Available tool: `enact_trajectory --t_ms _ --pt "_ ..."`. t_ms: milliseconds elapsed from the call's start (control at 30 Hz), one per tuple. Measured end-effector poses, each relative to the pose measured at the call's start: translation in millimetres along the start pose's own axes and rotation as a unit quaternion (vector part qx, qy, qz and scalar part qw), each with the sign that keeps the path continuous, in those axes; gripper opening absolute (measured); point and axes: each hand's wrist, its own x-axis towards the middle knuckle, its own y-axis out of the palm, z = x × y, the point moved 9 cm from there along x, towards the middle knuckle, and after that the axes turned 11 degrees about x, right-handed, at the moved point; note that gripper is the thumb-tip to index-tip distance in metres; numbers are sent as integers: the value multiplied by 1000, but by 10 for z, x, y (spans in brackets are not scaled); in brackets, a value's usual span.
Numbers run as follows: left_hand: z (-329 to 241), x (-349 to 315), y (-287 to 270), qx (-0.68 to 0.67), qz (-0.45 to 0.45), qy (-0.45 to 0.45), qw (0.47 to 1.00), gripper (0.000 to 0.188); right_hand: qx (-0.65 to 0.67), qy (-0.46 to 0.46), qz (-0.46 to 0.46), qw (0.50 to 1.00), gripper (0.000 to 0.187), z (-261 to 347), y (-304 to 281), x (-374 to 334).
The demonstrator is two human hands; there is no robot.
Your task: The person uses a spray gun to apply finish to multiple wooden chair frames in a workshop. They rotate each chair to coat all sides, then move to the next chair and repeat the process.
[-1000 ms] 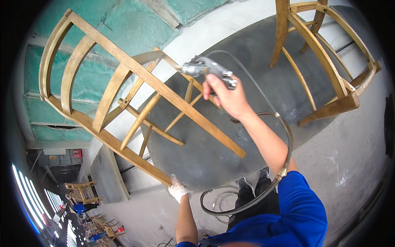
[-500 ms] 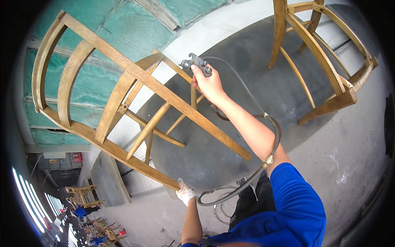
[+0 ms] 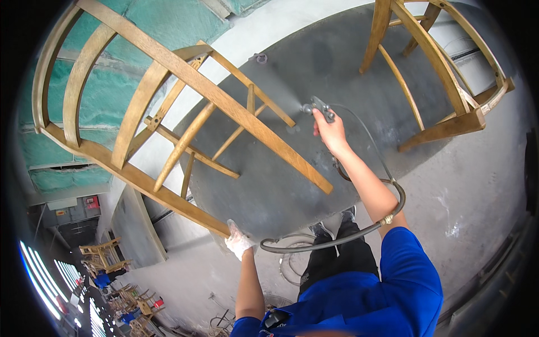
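Slanting across the left, a golden-brown wooden chair frame with curved back slats and an open seat (image 3: 213,95) sits a little higher and farther left in view than half a second ago; the head may have moved too. The left hand, in a thin whitish glove (image 3: 239,242), keeps its grip on the frame's nearest leg end. Farther right, the bare right hand (image 3: 331,133), closed around a silver-grey metal spray gun (image 3: 319,108), has swung rightward, past the tip of the far leg. A pale mist now shows at the nozzle, so spray seems to be flowing, probably toward that leg.

As for what is obscure, distant chair frames (image 3: 104,255) at lower left are blurred; the left fingers' wrap is partly hidden, as is the trigger finger; whether mist lands on wood cannot be told; and a second brown wooden chair frame (image 3: 449,128) is cut off above.
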Motion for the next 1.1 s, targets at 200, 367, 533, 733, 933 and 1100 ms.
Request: enact_trajectory --t_ms 200,367,533,733,933,1100 --pt "-108 78 -8 -35 69 54 996 39 -30 21 -52 998 31 -610 -644 -451" --pt "-116 105 67 -162 129 20 978 32 13 -15 -125 992 33 -1166 -1108 -1095" --pt "-222 28 -32 -184 134 0 974 29 9 125 -97 987 34 -1924 -915 -1971" --pt "-274 -46 -32 -199 171 -30 965 30 131 127 121 976 30 -1746 539 -2434" --pt "-245 10 1 -190 159 -15 969 31 239 70 329 911 26 -1083 1729 -2302" --pt "-216 27 25 -184 154 -33 970 31 207 99 232 945 29 -1311 2032 -1851"
